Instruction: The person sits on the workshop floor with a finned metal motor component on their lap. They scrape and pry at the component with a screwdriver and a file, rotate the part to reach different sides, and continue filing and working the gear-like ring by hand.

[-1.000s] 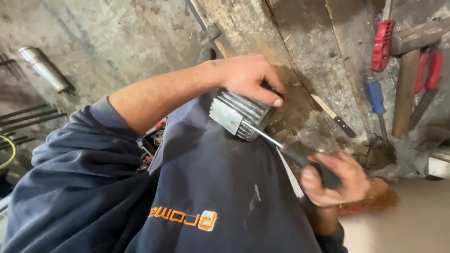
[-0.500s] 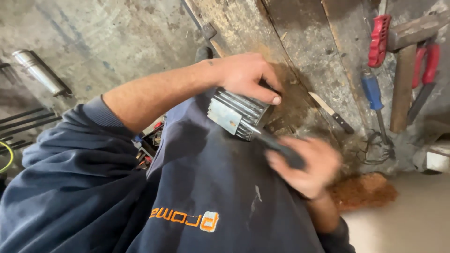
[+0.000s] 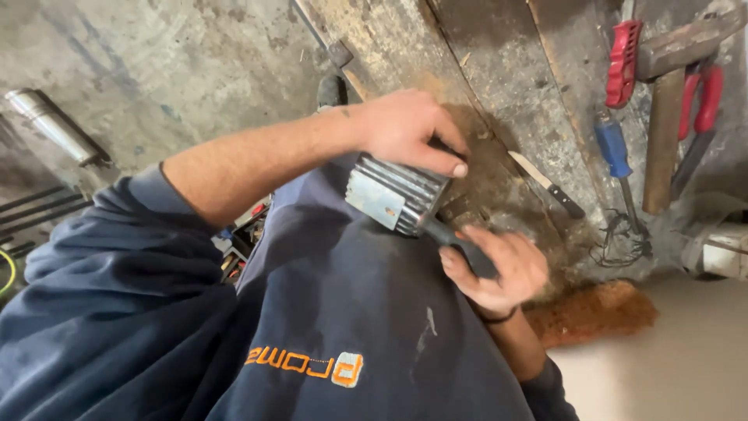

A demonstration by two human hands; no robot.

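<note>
My left hand point(image 3: 405, 129) grips the top of a small grey metal block with ribbed fins point(image 3: 389, 195) and presses it against my dark blue sweatshirt point(image 3: 351, 312). My right hand point(image 3: 502, 273) is closed on the dark handle of a screwdriver point(image 3: 461, 243). The tool's tip goes into the block's lower right side, and the hand sits close to the block. The shaft is almost fully hidden between them.
A worn, dirty workbench point(image 3: 499, 86) lies ahead with a knife point(image 3: 545, 183), a blue-handled screwdriver point(image 3: 615, 152), a red-handled tool point(image 3: 623, 54), a hammer point(image 3: 662, 140), red pliers point(image 3: 701, 109) and tangled wire point(image 3: 623, 238). A shiny metal cylinder point(image 3: 51, 125) lies on the floor at left.
My right hand has moved up and left toward the block, pushing the screwdriver further in, so the bare shaft no longer shows. My left hand kept the block in place.
</note>
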